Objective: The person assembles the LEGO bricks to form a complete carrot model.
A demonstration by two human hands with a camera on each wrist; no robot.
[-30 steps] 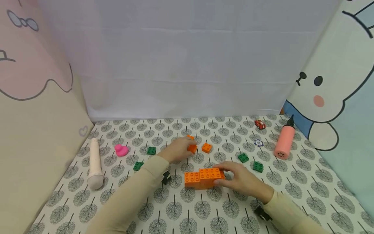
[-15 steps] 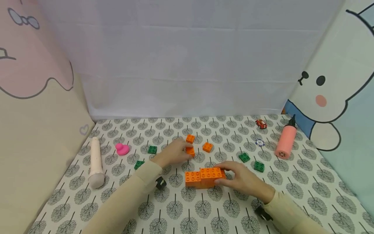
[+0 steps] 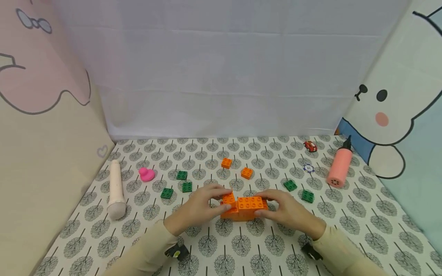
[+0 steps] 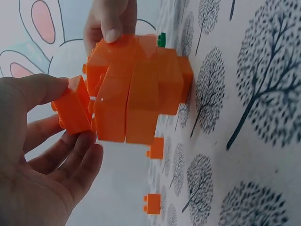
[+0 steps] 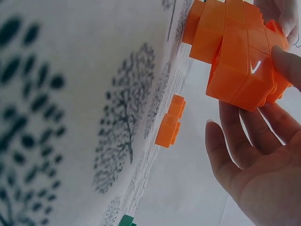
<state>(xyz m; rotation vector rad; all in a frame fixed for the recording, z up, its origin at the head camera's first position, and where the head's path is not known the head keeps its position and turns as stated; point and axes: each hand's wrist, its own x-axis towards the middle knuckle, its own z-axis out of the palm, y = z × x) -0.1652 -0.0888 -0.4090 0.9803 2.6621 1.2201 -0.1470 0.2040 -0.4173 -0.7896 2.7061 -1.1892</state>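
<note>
An orange toy-brick build (image 3: 248, 203) stands on the patterned cloth in front of me, narrow at its foot and wider above, as the left wrist view shows. My left hand (image 3: 198, 207) pinches a small orange brick (image 4: 75, 106) between thumb and fingers. That brick is tilted, its underside right at the studs on the build's left part. At the other end, my right hand (image 3: 288, 211) grips the build, thumb on the near side and fingers on the far side. In the right wrist view the right fingers (image 5: 235, 136) reach under the build's upper layers.
Two loose orange bricks (image 3: 226, 163) lie beyond the build. Green bricks (image 3: 187, 187) lie to both sides. At left are a pink duck (image 3: 146, 174) and a toy microphone (image 3: 116, 191). Far right hold a coral bottle (image 3: 340, 167), a poker chip (image 3: 309, 168) and a red toy car (image 3: 310, 146).
My left hand has picked up an orange brick from beyond the build and brought it back toward me, over the build's left part. The right hand keeps its grip on the build.
</note>
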